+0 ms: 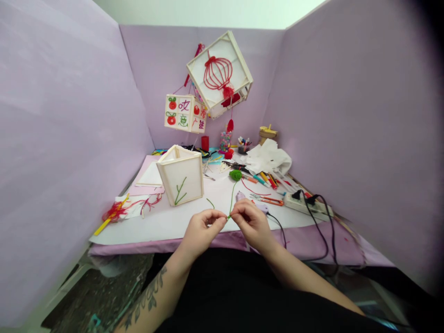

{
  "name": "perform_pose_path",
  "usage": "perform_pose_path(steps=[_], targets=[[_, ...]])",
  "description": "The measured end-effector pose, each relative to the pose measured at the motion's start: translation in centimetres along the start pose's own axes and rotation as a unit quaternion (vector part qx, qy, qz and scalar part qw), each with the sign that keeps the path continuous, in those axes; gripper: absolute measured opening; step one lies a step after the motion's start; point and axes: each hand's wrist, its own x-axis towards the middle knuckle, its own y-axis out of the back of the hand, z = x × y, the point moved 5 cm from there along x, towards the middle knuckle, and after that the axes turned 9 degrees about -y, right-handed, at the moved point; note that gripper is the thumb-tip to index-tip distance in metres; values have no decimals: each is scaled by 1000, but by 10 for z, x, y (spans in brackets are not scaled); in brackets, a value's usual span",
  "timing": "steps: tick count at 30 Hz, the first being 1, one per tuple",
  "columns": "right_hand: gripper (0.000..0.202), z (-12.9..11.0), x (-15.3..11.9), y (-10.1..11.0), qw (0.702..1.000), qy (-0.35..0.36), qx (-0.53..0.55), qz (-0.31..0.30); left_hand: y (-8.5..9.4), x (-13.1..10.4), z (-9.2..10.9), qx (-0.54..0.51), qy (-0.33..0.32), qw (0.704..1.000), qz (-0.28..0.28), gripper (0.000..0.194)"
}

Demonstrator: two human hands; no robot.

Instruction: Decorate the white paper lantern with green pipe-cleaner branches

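- Green yarn (232,199): held between the two hands, over the near edge of the table (166,231). Its long axis runs away from the person, from the fingertips up to a green ball of yarn (235,175), leaning slightly right at the far end.
- Left hand (206,226): thumb and forefinger pinch the yarn; palm turned inward.
- Right hand (252,224): thumb and forefinger pinch the same yarn, just beside the left fingertips.
- Writing: the hanging box lantern (178,114) at the back bears coloured characters; a green one reads 意. The others are less certain.
- Appearance of yarn: bright green, thin, drawn nearly straight; a small bunching shows at the fingertips, too small to identify as knot or loop.
- Short green strand (210,203): on the table near the left hand, slanting; whether it joins the held yarn cannot be told.
- Three-sided lantern (182,182): upright, left of the yarn, pale panels in a wooden frame, green branching lines on the front.
- Right side: orange-handled scissors (274,201), and a power strip (305,204) with black plugs.
- Behind: markers (265,179), crumpled white cloth (267,157), and a tilted hanging lantern (219,71) with a red lantern design.
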Motion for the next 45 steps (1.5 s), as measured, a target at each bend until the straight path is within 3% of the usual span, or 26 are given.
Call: perform_pose_path(steps=[8,13,17,25,34,45], targets=[[13,-2,-1,-1,998,37,-51,11,-3,-5,17,129,-111,985,37,14],[13,-3,-5,-5,996,54,-64,26,-3,-3,10,117,-83,989,33,16],[13,-4,-8,-6,994,69,-83,34,-5,-4,10,128,-102,986,38,16],[13,-2,-7,-6,996,34,-75,29,-6,-4,11,131,-113,984,41,14],[12,2,-7,-6,999,7,-32,41,-7,-3,6,102,-73,992,29,17],[11,1,-7,-8,997,26,-54,49,-6,-9,12,184,-187,964,42,15]])
